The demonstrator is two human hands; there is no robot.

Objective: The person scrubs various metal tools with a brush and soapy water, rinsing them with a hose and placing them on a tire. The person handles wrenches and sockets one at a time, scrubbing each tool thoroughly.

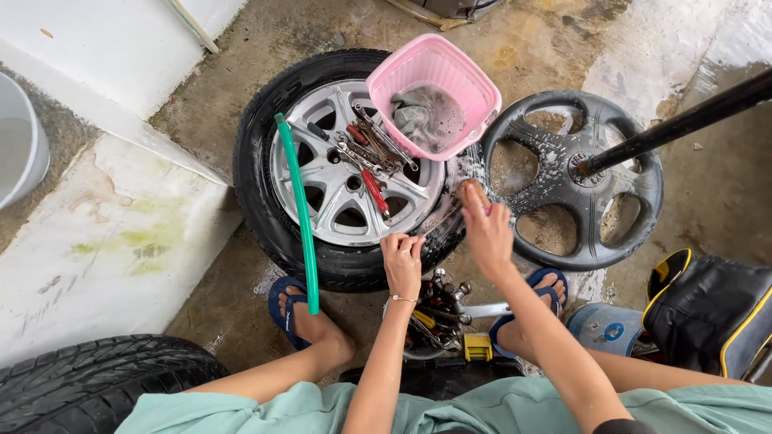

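Note:
My left hand (402,259) is closed in a fist over the near edge of a black tyre (256,173) with a silver alloy rim (322,197). It grips the end of a thin dark tool (441,220) that slants up to the right. My right hand (485,227) is just right of it, fingers pinched on a small brownish object (471,188) that I cannot identify. Wrenches and a red-handled screwdriver (371,191) lie piled on the rim. A pink basket (474,80) with soapy water and a grey cloth rests on the wheel's far right.
A soapy black wheel cover (635,213) lies right of the wheel, under a black pole (683,122). A green hose (301,210) crosses the tyre. Loose tools (441,309) sit between my sandalled feet. A black and yellow bag (712,309) is at right, another tyre (88,382) bottom left, a white bucket (24,149) far left.

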